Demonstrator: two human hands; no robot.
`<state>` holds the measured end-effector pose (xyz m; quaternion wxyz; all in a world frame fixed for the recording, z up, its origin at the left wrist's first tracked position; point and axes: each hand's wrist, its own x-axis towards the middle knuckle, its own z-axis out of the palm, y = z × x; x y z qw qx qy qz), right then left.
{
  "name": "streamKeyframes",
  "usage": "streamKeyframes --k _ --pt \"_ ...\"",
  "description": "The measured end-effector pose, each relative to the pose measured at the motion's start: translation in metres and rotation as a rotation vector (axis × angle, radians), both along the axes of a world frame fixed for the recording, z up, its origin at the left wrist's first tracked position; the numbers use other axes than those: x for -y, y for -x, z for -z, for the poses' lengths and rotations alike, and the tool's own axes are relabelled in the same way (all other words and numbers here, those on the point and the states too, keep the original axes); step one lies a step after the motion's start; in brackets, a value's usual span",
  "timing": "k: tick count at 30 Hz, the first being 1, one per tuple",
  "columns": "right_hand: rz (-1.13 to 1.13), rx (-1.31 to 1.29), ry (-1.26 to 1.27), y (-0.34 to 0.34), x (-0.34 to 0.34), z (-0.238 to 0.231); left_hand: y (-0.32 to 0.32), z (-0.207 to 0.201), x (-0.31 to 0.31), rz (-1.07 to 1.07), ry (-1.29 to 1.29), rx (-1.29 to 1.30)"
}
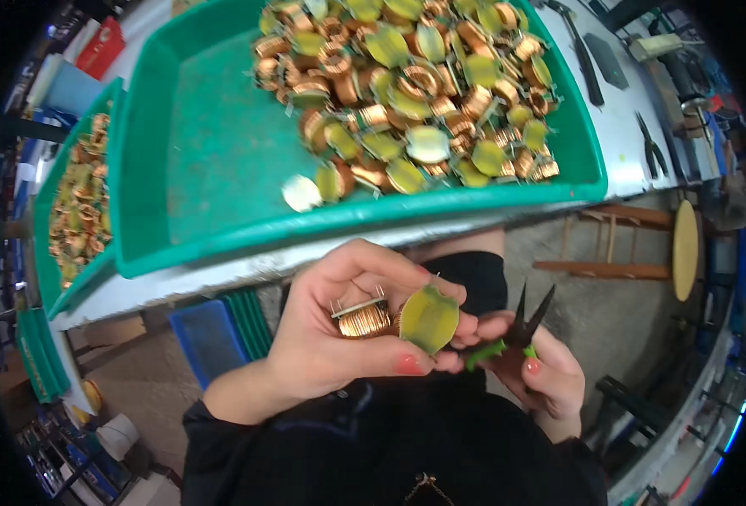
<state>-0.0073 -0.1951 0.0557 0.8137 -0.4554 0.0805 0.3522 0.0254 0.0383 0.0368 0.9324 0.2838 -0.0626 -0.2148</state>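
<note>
In my left hand [331, 329] are two copper-wound coils. One coil [364, 320] lies in the palm, its windings showing and thin wire leads standing up from its base. The other, with a yellow-green round base [429, 320] turned toward me, is pinched between thumb and fingers. Close by on the right, my right hand [550, 371] is closed around pliers [525, 325] with green handles; their dark pointed jaws are spread and point up and away. Both hands are in front of my body, below the table's edge.
A large green tray [356, 221] on the white table holds many similar coils, heaped toward its right. Another green tray [52, 295] of coils stands at the left. Black-handled pliers [651, 148] lie at the right. Below are a blue crate [208, 337] and a wooden stool [685, 249].
</note>
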Motion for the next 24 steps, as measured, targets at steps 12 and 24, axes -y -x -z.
streamKeyframes --k 12,24 --pt "-0.153 0.567 0.550 -0.008 0.003 0.004 0.006 0.018 0.023 -0.015 -0.224 0.073" --pt "-0.133 0.994 1.006 -0.013 -0.005 0.012 0.004 0.033 0.025 -0.085 -0.273 0.247"
